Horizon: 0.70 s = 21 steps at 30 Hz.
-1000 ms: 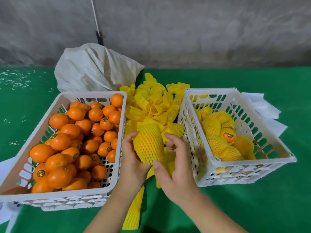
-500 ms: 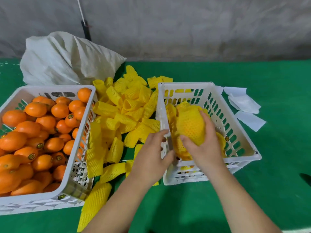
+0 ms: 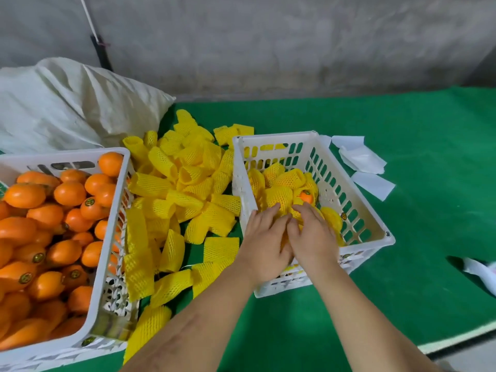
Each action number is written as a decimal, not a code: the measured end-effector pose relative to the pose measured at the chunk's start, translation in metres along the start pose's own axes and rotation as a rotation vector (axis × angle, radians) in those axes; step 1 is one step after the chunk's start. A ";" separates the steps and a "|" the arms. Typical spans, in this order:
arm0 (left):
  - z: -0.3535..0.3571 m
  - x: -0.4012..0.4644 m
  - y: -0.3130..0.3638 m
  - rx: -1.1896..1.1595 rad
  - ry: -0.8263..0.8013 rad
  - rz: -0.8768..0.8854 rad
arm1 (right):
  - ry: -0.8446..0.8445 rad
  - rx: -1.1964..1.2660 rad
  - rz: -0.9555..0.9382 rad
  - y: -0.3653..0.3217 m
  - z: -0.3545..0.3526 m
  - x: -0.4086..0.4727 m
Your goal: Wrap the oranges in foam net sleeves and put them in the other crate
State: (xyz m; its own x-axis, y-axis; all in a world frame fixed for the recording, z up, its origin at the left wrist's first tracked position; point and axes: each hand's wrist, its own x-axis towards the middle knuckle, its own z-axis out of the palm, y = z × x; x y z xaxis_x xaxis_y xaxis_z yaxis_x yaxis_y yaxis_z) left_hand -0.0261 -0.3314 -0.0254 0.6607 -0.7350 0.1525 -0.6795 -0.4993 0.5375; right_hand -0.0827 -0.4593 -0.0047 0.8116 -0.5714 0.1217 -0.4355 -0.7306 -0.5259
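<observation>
The white crate on the right holds several oranges wrapped in yellow foam net sleeves; one shows its orange skin. Both my hands are inside this crate at its near left corner. My left hand and my right hand lie side by side, fingers stretched forward, pressing on a wrapped orange that shows only as a yellow sliver between them. The left crate is full of bare oranges. A pile of empty yellow sleeves lies between the crates.
A white sack slumps behind the left crate against the grey wall. White paper sheets lie right of the right crate, and a white scrap at the far right. Green cloth covers the table; its front edge runs lower right.
My right hand carried the wrapped orange from above the sleeve pile into the right crate and lowered it. My left hand followed into the crate. The view swung right.
</observation>
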 end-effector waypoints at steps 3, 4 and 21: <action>-0.031 -0.028 -0.027 -0.111 0.080 0.036 | 0.033 0.272 -0.147 -0.047 0.023 -0.024; -0.044 -0.042 -0.041 -0.097 0.120 0.030 | 0.010 0.239 -0.208 -0.061 0.030 -0.030; -0.154 -0.181 -0.290 0.255 -0.309 -0.843 | -0.814 -0.188 -0.155 -0.230 0.193 -0.007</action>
State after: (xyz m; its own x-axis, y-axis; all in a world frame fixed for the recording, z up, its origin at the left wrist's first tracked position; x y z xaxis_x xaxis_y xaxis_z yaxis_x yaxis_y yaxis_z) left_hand 0.1005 0.0171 -0.0807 0.8782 -0.1556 -0.4523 -0.0883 -0.9821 0.1663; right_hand 0.0874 -0.2153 -0.0471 0.8633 -0.0653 -0.5005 -0.2953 -0.8695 -0.3960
